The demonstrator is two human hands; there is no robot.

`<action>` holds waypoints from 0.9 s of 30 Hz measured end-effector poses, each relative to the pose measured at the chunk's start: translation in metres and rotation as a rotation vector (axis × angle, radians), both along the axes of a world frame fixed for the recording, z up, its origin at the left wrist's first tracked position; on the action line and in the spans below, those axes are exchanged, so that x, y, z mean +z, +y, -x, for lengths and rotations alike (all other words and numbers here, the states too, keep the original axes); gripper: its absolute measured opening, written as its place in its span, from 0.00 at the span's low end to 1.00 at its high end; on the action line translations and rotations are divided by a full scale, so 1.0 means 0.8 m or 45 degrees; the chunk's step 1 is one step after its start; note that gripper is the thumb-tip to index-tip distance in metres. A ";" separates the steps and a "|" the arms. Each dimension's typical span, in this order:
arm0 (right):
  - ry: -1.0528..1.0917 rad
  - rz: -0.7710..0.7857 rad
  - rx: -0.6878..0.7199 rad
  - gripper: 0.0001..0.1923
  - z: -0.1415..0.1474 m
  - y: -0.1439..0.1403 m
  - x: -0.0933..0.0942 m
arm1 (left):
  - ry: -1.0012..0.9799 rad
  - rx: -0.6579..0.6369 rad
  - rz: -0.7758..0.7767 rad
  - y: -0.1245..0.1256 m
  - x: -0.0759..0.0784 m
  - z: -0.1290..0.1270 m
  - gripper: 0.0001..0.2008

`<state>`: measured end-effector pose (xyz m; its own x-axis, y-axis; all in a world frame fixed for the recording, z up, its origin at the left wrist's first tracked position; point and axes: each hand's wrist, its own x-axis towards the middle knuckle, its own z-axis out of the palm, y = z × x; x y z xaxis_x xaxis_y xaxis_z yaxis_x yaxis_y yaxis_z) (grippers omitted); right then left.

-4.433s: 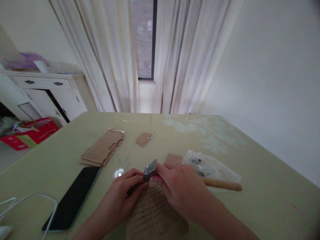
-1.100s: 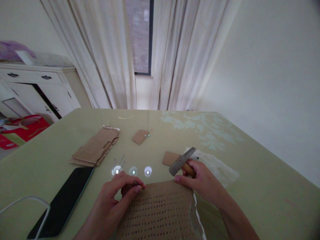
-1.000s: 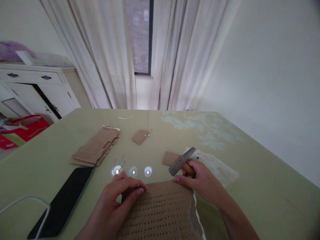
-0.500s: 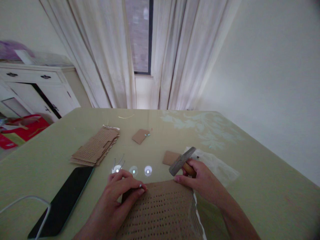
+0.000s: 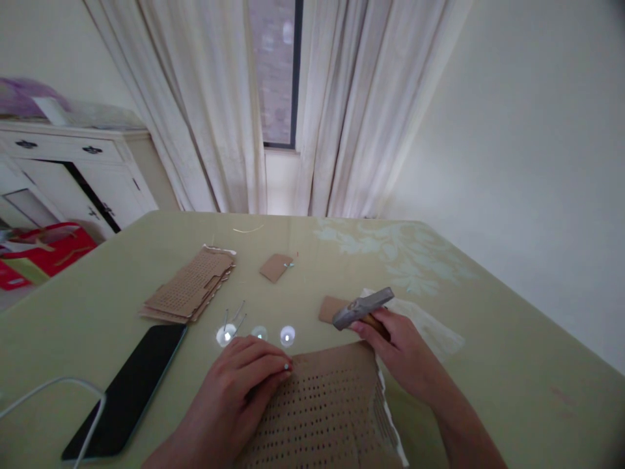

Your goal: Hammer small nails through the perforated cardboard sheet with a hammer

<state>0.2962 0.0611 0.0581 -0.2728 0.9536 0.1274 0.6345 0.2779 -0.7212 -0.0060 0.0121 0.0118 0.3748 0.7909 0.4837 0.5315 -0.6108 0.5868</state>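
Olive tabletop, curtained window behind; we read no writing anywhere. Left hand pinches nail on perforated cardboard. Right hand grips hammer.

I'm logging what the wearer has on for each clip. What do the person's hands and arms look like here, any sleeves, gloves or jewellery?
Both arms are bare as far as the picture shows: no sleeves reach the forearms. The left hand and the right hand wear no gloves. No rings, watch or bracelet show on the fingers or wrists, and there are no markings. The dim light hides finer detail.
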 end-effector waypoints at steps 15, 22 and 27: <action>-0.542 -0.171 0.437 0.07 0.088 -0.035 0.081 | 0.042 0.003 0.100 0.001 -0.004 0.000 0.10; -0.440 -0.221 0.432 0.07 0.083 -0.030 0.074 | 0.046 -0.008 0.131 0.000 -0.001 -0.001 0.10; -0.548 -0.166 0.446 0.06 0.088 -0.029 0.071 | 0.031 -0.007 0.162 0.000 -0.006 0.000 0.10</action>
